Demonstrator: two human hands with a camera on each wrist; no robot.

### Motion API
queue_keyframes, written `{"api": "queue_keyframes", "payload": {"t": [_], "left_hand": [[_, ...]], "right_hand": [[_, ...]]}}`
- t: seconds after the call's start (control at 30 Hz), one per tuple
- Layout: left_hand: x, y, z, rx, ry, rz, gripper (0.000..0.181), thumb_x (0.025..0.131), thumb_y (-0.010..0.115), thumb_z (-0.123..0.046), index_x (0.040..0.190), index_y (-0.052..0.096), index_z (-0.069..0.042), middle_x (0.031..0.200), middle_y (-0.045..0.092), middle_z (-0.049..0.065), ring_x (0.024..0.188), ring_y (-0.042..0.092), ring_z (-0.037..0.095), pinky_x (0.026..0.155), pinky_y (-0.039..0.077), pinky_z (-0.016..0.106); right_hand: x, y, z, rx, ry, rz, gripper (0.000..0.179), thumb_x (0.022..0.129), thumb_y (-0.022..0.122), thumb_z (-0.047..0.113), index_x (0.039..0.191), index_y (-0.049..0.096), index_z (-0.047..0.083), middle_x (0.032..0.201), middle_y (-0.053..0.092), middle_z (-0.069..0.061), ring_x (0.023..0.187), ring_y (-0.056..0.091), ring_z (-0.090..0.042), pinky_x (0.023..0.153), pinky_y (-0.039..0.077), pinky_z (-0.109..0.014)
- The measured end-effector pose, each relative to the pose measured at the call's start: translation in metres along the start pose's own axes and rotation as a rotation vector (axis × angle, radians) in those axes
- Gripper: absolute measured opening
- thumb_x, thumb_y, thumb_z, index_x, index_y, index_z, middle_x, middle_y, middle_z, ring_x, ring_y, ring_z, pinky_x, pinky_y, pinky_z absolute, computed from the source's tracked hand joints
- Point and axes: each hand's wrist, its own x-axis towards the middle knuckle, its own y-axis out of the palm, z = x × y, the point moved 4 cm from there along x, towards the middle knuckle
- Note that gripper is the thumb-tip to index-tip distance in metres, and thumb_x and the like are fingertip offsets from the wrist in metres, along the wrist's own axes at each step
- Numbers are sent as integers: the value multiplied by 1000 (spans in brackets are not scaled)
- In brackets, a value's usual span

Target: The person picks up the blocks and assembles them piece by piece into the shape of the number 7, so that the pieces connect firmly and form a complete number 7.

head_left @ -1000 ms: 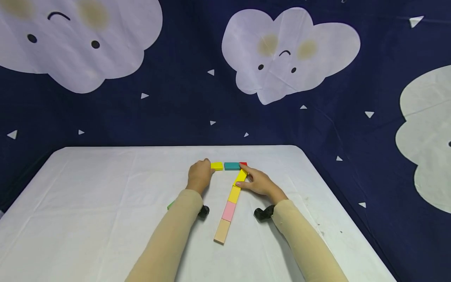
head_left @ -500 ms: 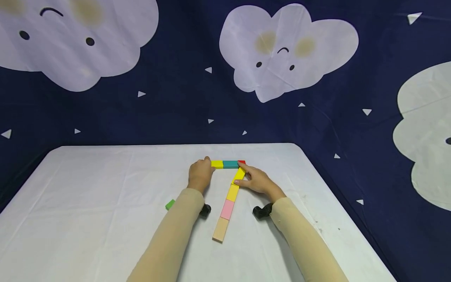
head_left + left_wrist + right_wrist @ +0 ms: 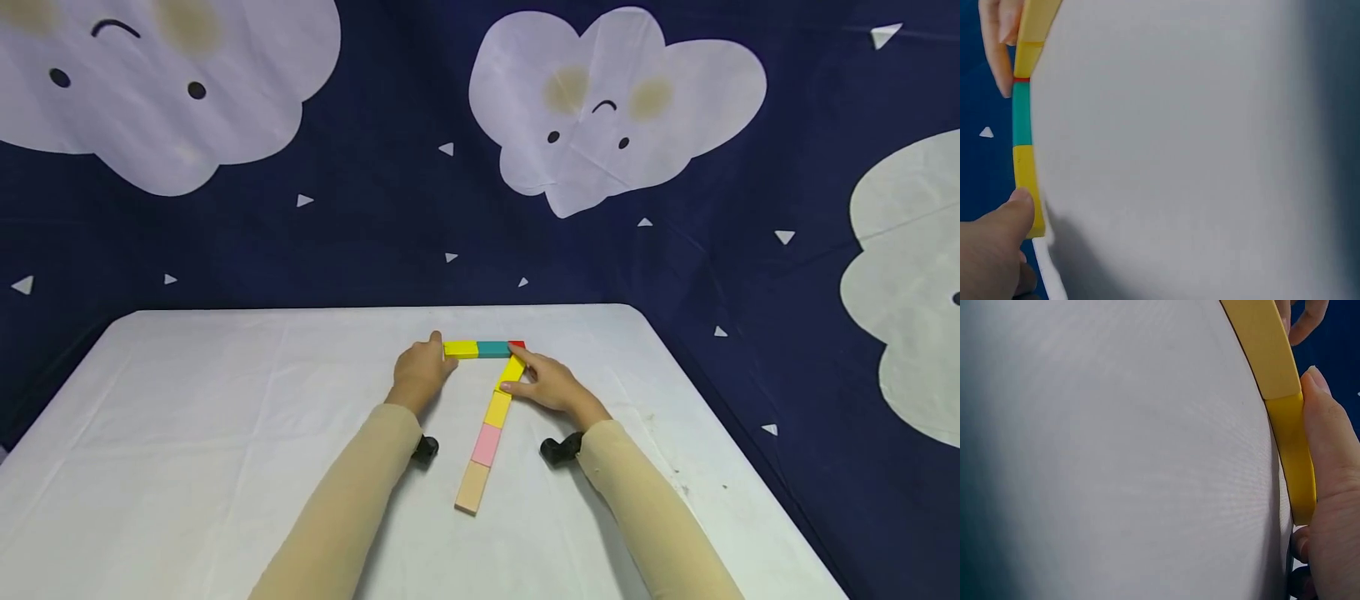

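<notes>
In the head view my left hand is at the left end of a yellow block, its thumb on the near side and a finger at the end. That block meets a teal block, followed by a small visible part of a red block. My right hand spans another yellow block, thumb at its lower end and forefinger by the red block. From there a slanting row runs toward me: a second yellow block, a pink block and a plain wooden block.
A white cloth covers the table. Behind it hangs a dark blue curtain with clouds and small triangles. Black wrist devices sit under both sleeves.
The left yellow block has moved right, closing its gap with the teal block. My left hand has since shifted slightly left, baring more yellow. A green block near the left sleeve is now hidden.
</notes>
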Motion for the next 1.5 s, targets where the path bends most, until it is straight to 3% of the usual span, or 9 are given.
{"api": "queue_keyframes", "payload": {"t": [0.2,0.4,0.53,0.63,0.77,0.87,1.17,1.33,1.5], "left_hand": [[-7,-8,7,-85,68,28,65,93,69,-41,143,48,-6,129,66,18,117,64,35,102,49,46],[-24,-20,12,-173,106,48,64,93,68,-43,145,48,-12,135,62,17,125,59,35,106,45,50],[-38,-34,15,-220,163,62,63,92,69,-42,144,49,-14,104,70,13,90,68,27,85,54,44],[-51,-44,22,-294,210,87,61,91,70,-40,143,51,-13,78,59,6,62,53,18,61,48,34],[-67,-57,38,-348,234,110,60,90,72,-39,141,53,-13,73,50,3,57,43,14,54,39,27],[-78,-63,52,-337,229,124,61,89,73,-40,141,54,-13,73,49,2,58,42,14,54,38,28],[-117,-60,82,-309,176,246,64,85,77,-37,138,54,-7,71,50,3,58,43,13,53,37,27],[-134,-51,92,-276,179,234,66,81,81,-35,135,56,-7,71,51,1,62,43,13,56,35,26],[-141,-44,100,-264,144,189,64,81,82,-32,136,56,-14,70,51,1,61,42,14,55,33,27]], "right_hand": [[-1,-1,-3,8,3,-7,89,83,67,65,157,26,36,159,37,-9,148,33,-31,120,26,-51],[-2,-3,-3,13,-1,-10,90,83,67,64,157,26,34,159,37,-11,147,34,-32,119,27,-51],[-2,-3,-3,14,2,-5,90,84,67,65,157,26,34,159,36,-10,148,33,-32,120,26,-51],[-2,-2,-3,14,8,-4,90,83,67,65,157,25,36,160,36,-9,148,32,-32,120,25,-52],[-1,1,-3,3,-4,-4,89,84,66,65,157,24,36,160,36,-9,148,32,-31,120,26,-51],[0,2,-3,-7,-13,-7,89,85,66,64,158,25,35,159,37,-9,147,34,-32,120,26,-51],[0,1,-2,-7,-9,-4,90,84,66,65,158,24,34,159,36,-9,148,32,-33,120,25,-53],[-1,0,-2,-15,-16,-1,89,86,65,64,158,24,32,160,36,-10,148,32,-33,120,24,-52],[0,1,-1,-12,-13,6,89,86,65,63,158,24,33,160,35,-9,148,31,-33,120,23,-52]]}}
